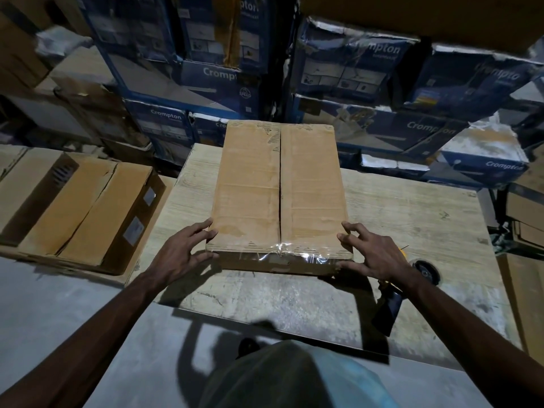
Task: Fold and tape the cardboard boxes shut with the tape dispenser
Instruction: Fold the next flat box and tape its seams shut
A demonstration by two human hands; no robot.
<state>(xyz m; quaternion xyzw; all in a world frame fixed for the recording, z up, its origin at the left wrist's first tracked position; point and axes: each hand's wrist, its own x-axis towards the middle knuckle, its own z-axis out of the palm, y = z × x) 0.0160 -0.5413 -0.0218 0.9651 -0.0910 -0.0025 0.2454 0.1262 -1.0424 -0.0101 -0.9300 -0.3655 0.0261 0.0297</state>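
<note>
Head view | left hand (182, 248): fingers spread, clasping cardboard box (279, 187) corner to its right | right hand (371, 256): spread, clasping opposite corner | tape dispenser (390, 304) under its wrist

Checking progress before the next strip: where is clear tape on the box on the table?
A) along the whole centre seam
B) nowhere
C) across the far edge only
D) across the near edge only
D: glossy clear tape crosses the near edge of the box, while the centre seam beyond it runs bare and open.
</note>
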